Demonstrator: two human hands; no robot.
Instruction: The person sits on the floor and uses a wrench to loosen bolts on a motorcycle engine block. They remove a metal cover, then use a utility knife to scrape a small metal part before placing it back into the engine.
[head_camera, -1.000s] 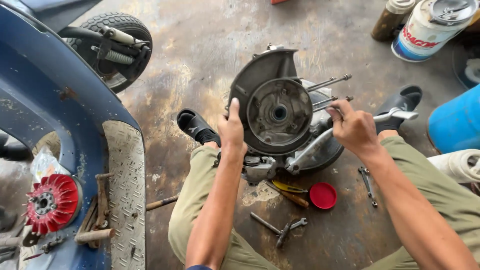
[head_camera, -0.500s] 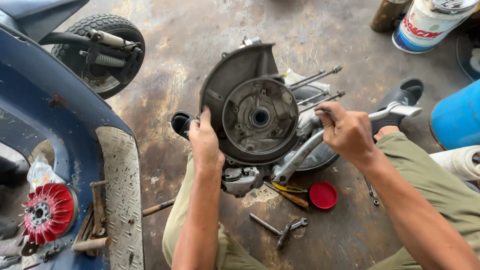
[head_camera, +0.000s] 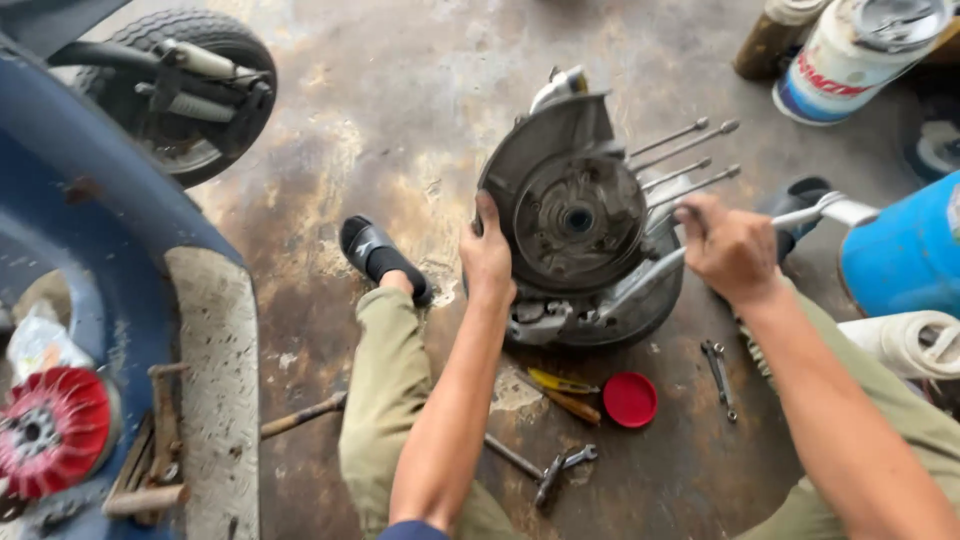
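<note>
head view: both hands (head_camera: 487, 262) (head_camera: 728, 247) at engine casing (head_camera: 570, 215) edges

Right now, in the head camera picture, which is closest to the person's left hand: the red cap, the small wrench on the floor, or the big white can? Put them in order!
From the left hand:
1. Red cap, on the floor, lower right of the hand.
2. Small wrench, farther right, past the cap.
3. Big white can, far off at the top right.

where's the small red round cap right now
In the head view the small red round cap lies on the stained concrete floor, just below the grey metal engine casing, beside a yellow-handled screwdriver.
</note>
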